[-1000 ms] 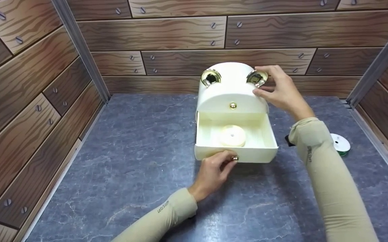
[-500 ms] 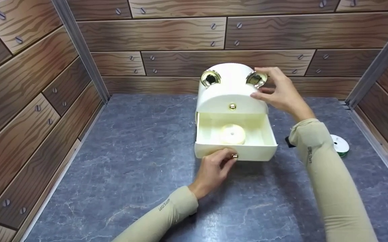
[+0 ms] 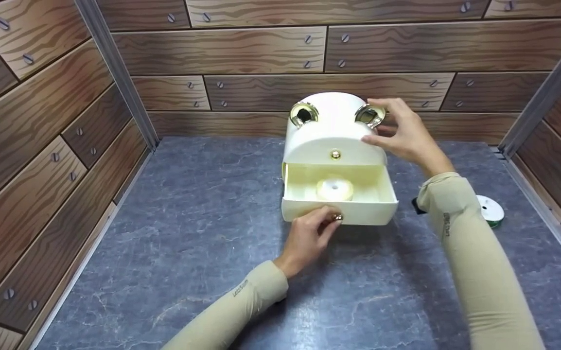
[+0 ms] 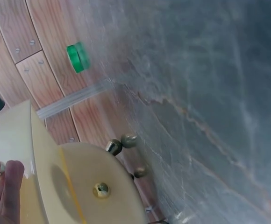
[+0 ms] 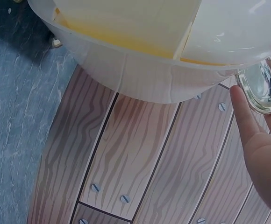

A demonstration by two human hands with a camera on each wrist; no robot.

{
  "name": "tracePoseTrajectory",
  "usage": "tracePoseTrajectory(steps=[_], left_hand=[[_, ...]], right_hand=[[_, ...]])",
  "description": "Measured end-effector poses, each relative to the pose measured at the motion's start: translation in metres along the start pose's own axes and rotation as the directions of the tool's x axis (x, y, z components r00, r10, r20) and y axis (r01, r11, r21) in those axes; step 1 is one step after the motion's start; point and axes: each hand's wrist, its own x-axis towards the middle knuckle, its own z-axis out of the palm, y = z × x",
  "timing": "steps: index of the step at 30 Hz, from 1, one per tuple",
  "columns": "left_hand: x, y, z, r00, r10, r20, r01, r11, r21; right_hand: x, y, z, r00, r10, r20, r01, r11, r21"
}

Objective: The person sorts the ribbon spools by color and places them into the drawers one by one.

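Note:
A white dome-topped box [image 3: 335,131] stands on the table with two gold-rimmed ornaments on top and its lower drawer [image 3: 305,210] pulled out. Inside the drawer lies a pale ribbon spool [image 3: 335,188]. My left hand [image 3: 307,240] pinches the small gold knob [image 3: 338,217] on the drawer front. My right hand [image 3: 407,131] holds the box by its right ornament [image 3: 370,116], thumb on the white upper part. In the right wrist view, fingers [image 5: 242,109] lie around this shiny ornament.
A green ribbon spool with a white face [image 3: 491,209] lies right of my right forearm. Beside that sleeve is a small black object [image 3: 418,205], partly hidden. Wood-patterned walls [image 3: 261,92] enclose the back and sides of the grey table [image 3: 202,218].
The drawer has slid partway back into the box, its front and the pale spool moving away from me. My left hand has moved with the knob; my right hand stays at the ornament.

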Motion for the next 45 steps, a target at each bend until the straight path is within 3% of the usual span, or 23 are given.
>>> tracePoseTrajectory(steps=[9,45], left_hand=[[0.008,-0.006,0.000,0.999,-0.026,0.020,0.026,1.000,0.004],[0.036,-0.032,0.013,0.997,-0.058,-0.059,0.061,0.997,0.050]], right_hand=[[0.000,0.001,0.001,1.000,0.005,-0.004,-0.005,1.000,0.012],[0.001,0.003,0.001,1.000,-0.023,-0.016,0.023,1.000,0.012]])
